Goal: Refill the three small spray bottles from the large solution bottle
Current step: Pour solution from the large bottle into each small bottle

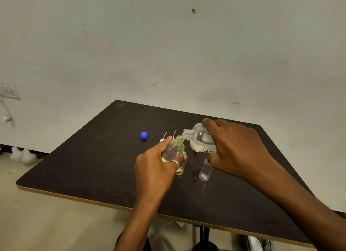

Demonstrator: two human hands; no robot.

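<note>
Dark counter [93,166], head view: the left hand [157,168] grips 1 tilted spray bottle [173,149], and the right hand [236,149] wraps the large solution bottle [200,140], tipped into its mouth. A second bottle [180,171] holds yellowish liquid; a third bottle [205,171] looks unfilled, so roughly halfway.

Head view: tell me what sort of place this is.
Probably a plain room in a home or small office, not a lab: a bare, scuffed wall with a socket, a dark wood-grain table, and white rounded things left on the floor.
</note>
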